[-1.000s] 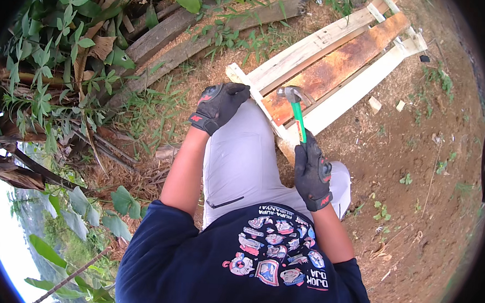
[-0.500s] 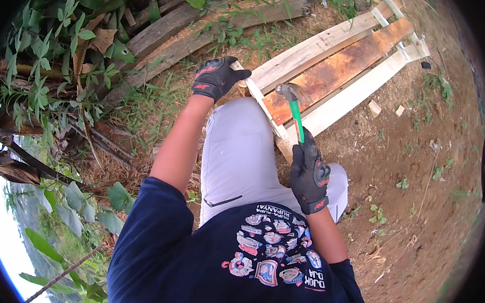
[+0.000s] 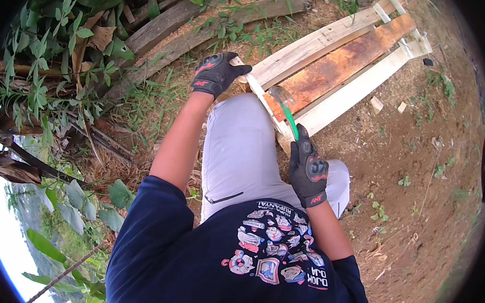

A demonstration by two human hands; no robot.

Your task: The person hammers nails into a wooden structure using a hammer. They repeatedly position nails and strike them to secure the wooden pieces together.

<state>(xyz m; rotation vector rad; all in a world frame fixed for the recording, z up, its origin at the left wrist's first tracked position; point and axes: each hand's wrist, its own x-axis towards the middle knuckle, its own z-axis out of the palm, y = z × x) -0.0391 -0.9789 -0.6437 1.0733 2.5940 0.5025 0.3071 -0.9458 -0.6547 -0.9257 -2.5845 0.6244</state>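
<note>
A wooden slatted frame (image 3: 361, 92) lies ahead of me, its near end by my knee. Its middle plank (image 3: 340, 66) is stained orange-brown, between paler outer planks. My left hand (image 3: 216, 76), in a black glove, is closed around the left end of the near crosspiece (image 3: 258, 91), thumb toward the planks. In my right hand (image 3: 310, 169), also gloved, is a claw hammer (image 3: 289, 120) with a green handle. The hammer's metal head is over the near end of the stained plank, close to the crosspiece; whether it touches the wood I cannot tell.
Weathered beams (image 3: 173, 54) lie at the upper left among grass and leafy plants (image 3: 39, 58). Small wood offcuts (image 3: 376, 105) sit on the bare soil (image 3: 409, 215) to the right. My bent leg (image 3: 240, 146) is against the frame's near end.
The hammer head has moved left and slightly down, toward the near crosspiece, as my right hand tilted. My left hand keeps its hold on the crosspiece.
</note>
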